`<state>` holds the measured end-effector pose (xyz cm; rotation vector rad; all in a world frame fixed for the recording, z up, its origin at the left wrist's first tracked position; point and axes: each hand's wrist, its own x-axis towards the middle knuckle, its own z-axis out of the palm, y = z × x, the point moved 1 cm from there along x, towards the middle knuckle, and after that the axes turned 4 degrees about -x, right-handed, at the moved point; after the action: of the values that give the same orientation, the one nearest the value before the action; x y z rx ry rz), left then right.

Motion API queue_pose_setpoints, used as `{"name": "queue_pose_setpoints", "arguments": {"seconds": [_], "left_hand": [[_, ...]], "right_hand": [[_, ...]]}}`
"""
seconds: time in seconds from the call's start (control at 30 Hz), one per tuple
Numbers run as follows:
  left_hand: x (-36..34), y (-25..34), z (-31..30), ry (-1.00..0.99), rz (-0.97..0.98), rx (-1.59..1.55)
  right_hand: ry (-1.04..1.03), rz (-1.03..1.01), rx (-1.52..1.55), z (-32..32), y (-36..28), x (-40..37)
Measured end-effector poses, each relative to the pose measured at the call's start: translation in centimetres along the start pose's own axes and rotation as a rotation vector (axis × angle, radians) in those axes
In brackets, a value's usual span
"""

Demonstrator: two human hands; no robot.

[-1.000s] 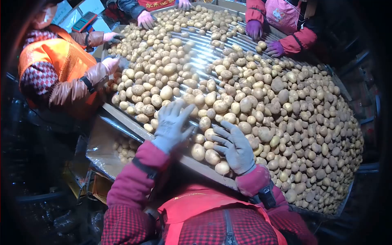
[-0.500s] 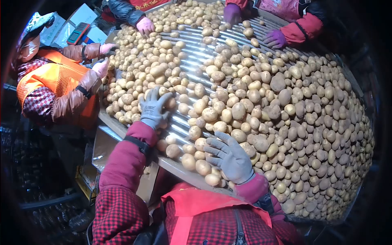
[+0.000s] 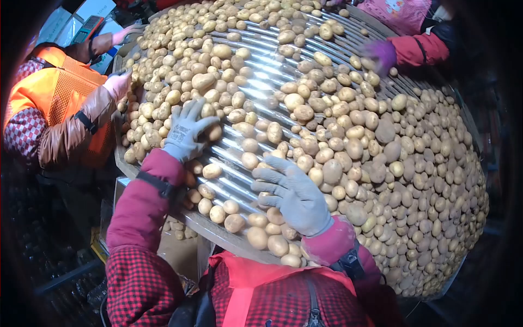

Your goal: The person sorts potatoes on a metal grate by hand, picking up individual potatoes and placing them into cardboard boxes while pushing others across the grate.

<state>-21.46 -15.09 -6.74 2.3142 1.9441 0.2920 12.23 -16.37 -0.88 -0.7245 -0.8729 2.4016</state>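
Note:
My left hand point(image 3: 184, 136), in a grey glove, lies on the potatoes point(image 3: 158, 111) left of the bare metal rollers. Its fingers are spread, and one potato point(image 3: 214, 132) sits beside the thumb. My right hand point(image 3: 298, 199), gloved the same way, is over the rollers at the edge of the large pile point(image 3: 403, 201). Its fingers are stretched out and slightly apart, next to several potatoes; I see none gripped. A loose row of potatoes point(image 3: 234, 223) rests along the near rim between my two hands.
Shiny rollers point(image 3: 231, 171) run across the sorting table, whose near rim point(image 3: 218, 235) passes before me. A co-worker in an orange vest point(image 3: 57, 90) works at the left. Another person's purple glove point(image 3: 379, 56) is at the far right. A cardboard box point(image 3: 180, 253) holding potatoes stands below the rim.
My right hand has moved up and left over the rollers. My left hand has shifted slightly left in view. The view itself has shifted, and the co-worker's purple glove now blurs with motion.

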Motion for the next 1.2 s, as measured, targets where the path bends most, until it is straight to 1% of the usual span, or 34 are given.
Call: {"name": "queue_pose_setpoints", "arguments": {"seconds": [0.1,0.13,0.2,0.23,0.3,0.33,0.37,0.43,0.53,0.63,0.67,0.77,0.8,0.83,0.9,0.93,1.07,1.13,1.2], "left_hand": [[-1.0,1.8,-2.5,-0.189,0.100,-0.016],[-1.6,2.6,-2.8,-0.235,0.119,-0.063],[-2.2,4.2,-3.8,-0.354,0.173,-0.156],[-2.1,4.7,-4.3,-0.381,0.220,-0.219],[-1.4,4.7,-4.4,-0.277,0.133,-0.368],[-0.7,4.5,-4.1,-0.097,0.100,-0.367],[0.2,4.4,-4.3,0.006,0.035,-0.263],[2.2,3.3,-3.1,-0.029,-0.086,-0.107],[3.7,2.7,-1.2,-0.032,-0.169,0.019],[6.5,2.1,-1.0,-0.286,-0.419,-0.151],[6.6,1.4,-0.6,-0.307,-0.453,-0.193],[6.5,-0.7,1.3,-0.351,-0.442,-0.325],[6.7,0.7,0.0,-0.376,-0.471,-0.331],[7.0,1.4,0.0,-0.351,-0.506,-0.306],[7.2,2.4,-0.1,-0.308,-0.579,-0.251],[7.8,2.6,-0.2,-0.343,-0.623,-0.241],[7.9,2.7,-0.3,-0.358,-0.647,-0.334],[7.4,3.0,-0.1,-0.363,-0.568,-0.322],[6.6,4.6,-0.4,-0.379,-0.519,-0.278]], "right_hand": [[0.066,0.136,-0.131,0.3,-0.4,2.3],[0.010,0.083,-0.102,-0.5,-0.2,2.6],[-0.058,0.058,-0.027,-1.3,-0.4,3.1],[-0.093,0.044,0.010,-1.6,-0.4,3.2],[-0.104,0.078,0.140,-2.3,0.3,3.1],[-0.108,0.091,0.203,-2.5,0.6,3.0],[-0.113,0.104,0.203,-2.6,0.7,2.9],[-0.122,0.124,0.196,-2.4,0.4,3.0],[-0.098,0.138,0.124,-2.1,-0.2,2.8],[-0.107,0.092,0.139,-2.6,0.7,2.7],[-0.101,0.094,0.117,-2.4,0.7,2.7],[-0.095,0.101,0.081,-2.1,0.4,2.7],[-0.098,0.103,0.099,-2.2,0.4,2.7],[-0.100,0.109,0.122,-2.2,0.5,2.7],[-0.077,0.095,0.003,-1.8,0.5,2.6],[-0.067,0.088,-0.056,-1.6,0.5,2.6],[-0.094,0.080,0.026,-2.2,1.2,2.5],[-0.099,0.091,0.063,-2.4,1.1,2.7],[-0.095,0.078,-0.026,-2.0,0.7,2.4]]}}
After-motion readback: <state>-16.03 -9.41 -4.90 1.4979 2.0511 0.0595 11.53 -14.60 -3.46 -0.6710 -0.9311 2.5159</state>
